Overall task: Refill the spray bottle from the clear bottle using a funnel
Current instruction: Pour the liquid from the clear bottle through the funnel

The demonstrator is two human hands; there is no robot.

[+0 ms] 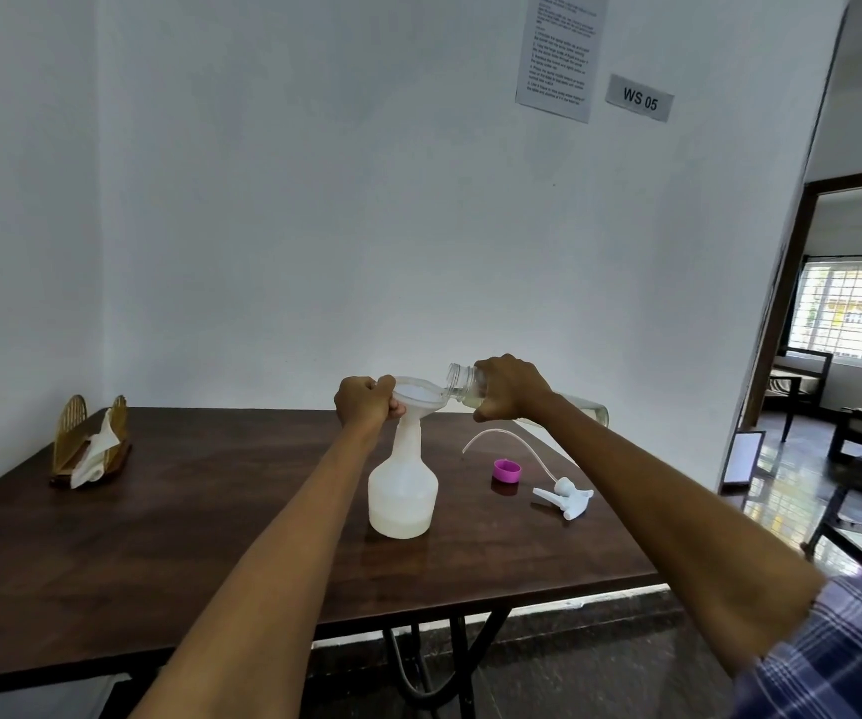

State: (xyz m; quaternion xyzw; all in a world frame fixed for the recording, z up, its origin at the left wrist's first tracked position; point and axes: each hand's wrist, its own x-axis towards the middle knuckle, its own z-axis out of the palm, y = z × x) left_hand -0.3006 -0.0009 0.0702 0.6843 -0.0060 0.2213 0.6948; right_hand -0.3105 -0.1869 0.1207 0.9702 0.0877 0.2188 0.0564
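A white translucent spray bottle [402,487] stands upright on the dark wooden table [211,537], with a little liquid at its bottom. A white funnel [417,395] sits in its neck. My left hand [365,402] grips the funnel's left rim. My right hand [509,387] holds the clear bottle [465,382] tipped almost flat, its open mouth at the funnel's right edge. Pale liquid lies in the clear bottle's lower side; its far end shows behind my forearm.
The white spray head [566,495] with its long tube lies on the table to the right of the bottle. A pink cap [506,470] rests beside it. A wooden napkin holder [90,442] stands at the far left. A doorway and chairs are at right.
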